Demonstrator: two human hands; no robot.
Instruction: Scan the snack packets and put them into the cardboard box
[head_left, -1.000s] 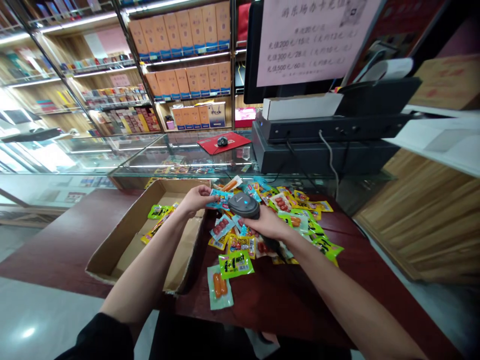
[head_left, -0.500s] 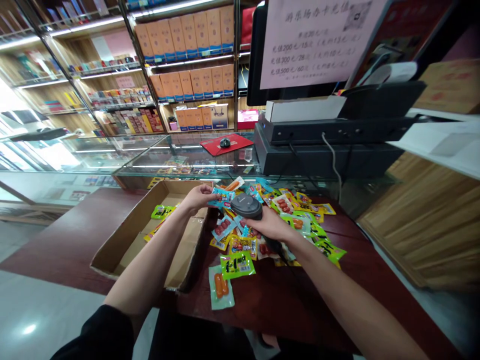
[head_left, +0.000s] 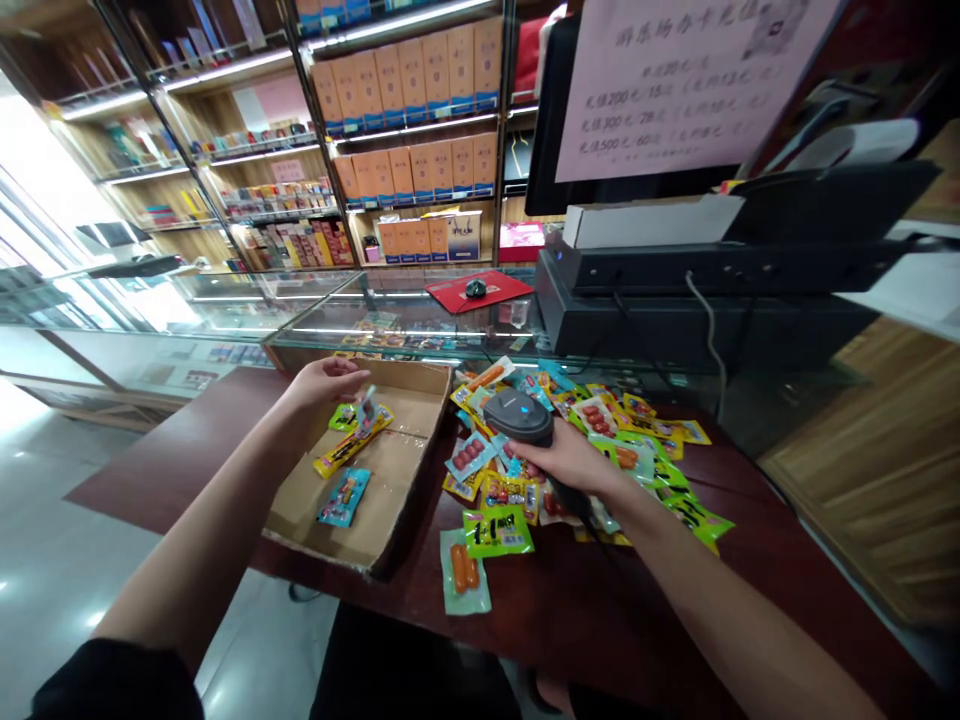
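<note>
Glowing blue on top, the rounded scanner (head_left: 516, 417) looks dark gray.

Before me, the dark red table (head_left: 570, 605) bears an open cardboard tray (head_left: 394, 455) at eleven o'clock, heaped sausage and snack packets (head_left: 634, 460) at one o'clock

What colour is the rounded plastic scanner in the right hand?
The scanner is dark grey; it shows best in the head view.
</note>
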